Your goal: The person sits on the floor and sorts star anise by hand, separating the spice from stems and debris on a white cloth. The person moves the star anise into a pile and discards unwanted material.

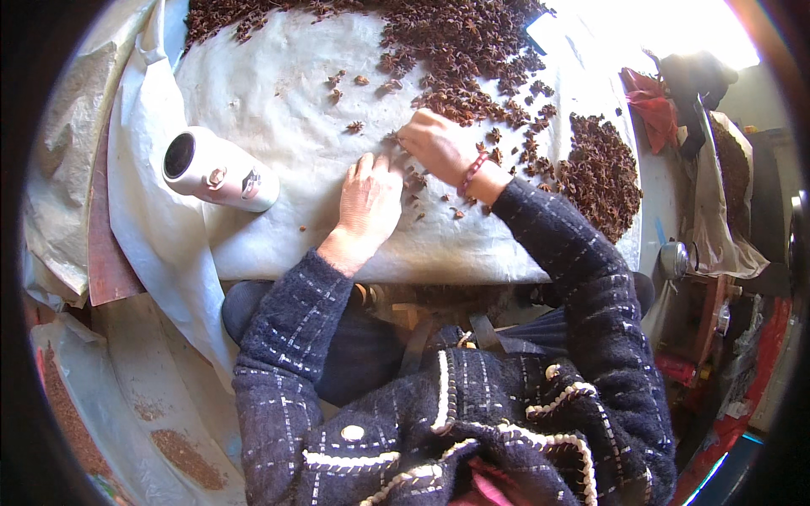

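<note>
My left hand [372,201] rests palm down on a whitish plastic sheet [266,95], its fingers pointing away from me. Just beyond it, to the right, is my right hand [438,144], which wears a red beaded bracelet [473,172]. The right fingertips are pinched together low over the sheet near a small brown bit; whether they grip it is unclear. My left fingertips are partly hidden from view. A few loose star anise pods [414,180] lie between and below the hands. Past the right hand spreads a large heap of dried star anise [455,57].
A white and pink tumbler [221,171] leans at left on the sheet. Another star anise pile [601,174] is at right. A phone-like flat object [541,33] lies at the far heap. An open sack [728,190] stands farther right. My knees are under the sheet's near edge.
</note>
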`<state>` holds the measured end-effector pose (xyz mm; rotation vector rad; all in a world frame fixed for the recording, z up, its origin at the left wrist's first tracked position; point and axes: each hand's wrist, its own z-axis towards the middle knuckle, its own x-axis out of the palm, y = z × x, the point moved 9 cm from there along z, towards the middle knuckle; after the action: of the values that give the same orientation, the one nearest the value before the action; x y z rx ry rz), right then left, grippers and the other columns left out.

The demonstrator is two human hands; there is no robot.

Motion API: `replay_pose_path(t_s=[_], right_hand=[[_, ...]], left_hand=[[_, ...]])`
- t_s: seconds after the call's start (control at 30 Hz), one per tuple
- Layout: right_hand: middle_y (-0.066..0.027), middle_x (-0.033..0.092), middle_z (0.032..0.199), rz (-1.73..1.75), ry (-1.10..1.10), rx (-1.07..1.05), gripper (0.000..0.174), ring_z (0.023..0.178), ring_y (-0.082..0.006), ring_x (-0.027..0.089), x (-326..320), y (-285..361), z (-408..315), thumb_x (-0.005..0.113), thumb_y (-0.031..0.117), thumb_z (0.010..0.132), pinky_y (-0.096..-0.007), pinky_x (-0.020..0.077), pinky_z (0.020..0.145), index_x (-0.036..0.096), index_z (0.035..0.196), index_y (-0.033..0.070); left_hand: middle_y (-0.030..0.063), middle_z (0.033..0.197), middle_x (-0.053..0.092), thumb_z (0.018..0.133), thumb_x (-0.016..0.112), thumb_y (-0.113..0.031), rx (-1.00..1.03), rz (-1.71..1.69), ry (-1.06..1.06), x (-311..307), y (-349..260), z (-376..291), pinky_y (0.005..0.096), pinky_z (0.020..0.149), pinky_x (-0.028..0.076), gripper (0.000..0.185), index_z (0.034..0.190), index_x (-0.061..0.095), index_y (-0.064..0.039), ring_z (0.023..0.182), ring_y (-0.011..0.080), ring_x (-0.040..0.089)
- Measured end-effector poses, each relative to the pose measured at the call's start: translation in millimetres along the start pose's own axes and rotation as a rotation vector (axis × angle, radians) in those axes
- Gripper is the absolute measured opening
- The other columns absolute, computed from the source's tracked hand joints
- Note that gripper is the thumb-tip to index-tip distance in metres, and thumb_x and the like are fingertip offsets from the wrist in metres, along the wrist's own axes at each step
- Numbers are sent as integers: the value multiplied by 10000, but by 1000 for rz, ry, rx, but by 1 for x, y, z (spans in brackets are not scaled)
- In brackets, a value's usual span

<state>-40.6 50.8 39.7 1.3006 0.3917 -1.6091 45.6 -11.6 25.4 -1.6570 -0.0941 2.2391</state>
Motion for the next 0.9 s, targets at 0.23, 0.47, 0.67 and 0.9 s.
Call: replay_pose_path(t_s=[0.23, 0.47, 0.67, 0.9], right_hand=[[-118, 628, 915, -236, -62, -140, 187, 912, -283, 602, 11, -20, 74, 614, 70, 819, -373, 505, 794, 681, 993, 53], [-148, 691, 840, 301, -16, 303, 139, 795, -291, 671, -8, -24, 44, 614, 137, 854, -382, 532, 744, 721, 899, 61], [-138, 661, 876, 389, -236, 352, 136, 760, -305, 648, -31, 23, -37, 606, 114, 880, -367, 515, 697, 699, 928, 27], [-121, 675, 869, 310, -193, 343, 116, 782, -260, 651, -30, 22, -51, 631, 74, 867, -331, 514, 710, 702, 939, 17]], left_hand=[[126, 1103, 613, 801, 643, -127, 28, 34, 32, -1, -7, 2, 403, 867, 477, 242, 1020, 631, -25, 1009, 286, 570], [147, 782, 695, 875, 625, -142, -343, -393, -120, -23, 28, 10, 384, 716, 518, 159, 929, 679, -4, 739, 304, 670], [190, 687, 659, 885, 583, -167, -355, -685, -109, -12, 15, 12, 411, 610, 514, 202, 812, 689, -11, 663, 349, 669], [124, 659, 677, 880, 556, -151, -638, -1113, 152, 26, 17, -3, 332, 610, 531, 216, 806, 704, -13, 595, 181, 672]])
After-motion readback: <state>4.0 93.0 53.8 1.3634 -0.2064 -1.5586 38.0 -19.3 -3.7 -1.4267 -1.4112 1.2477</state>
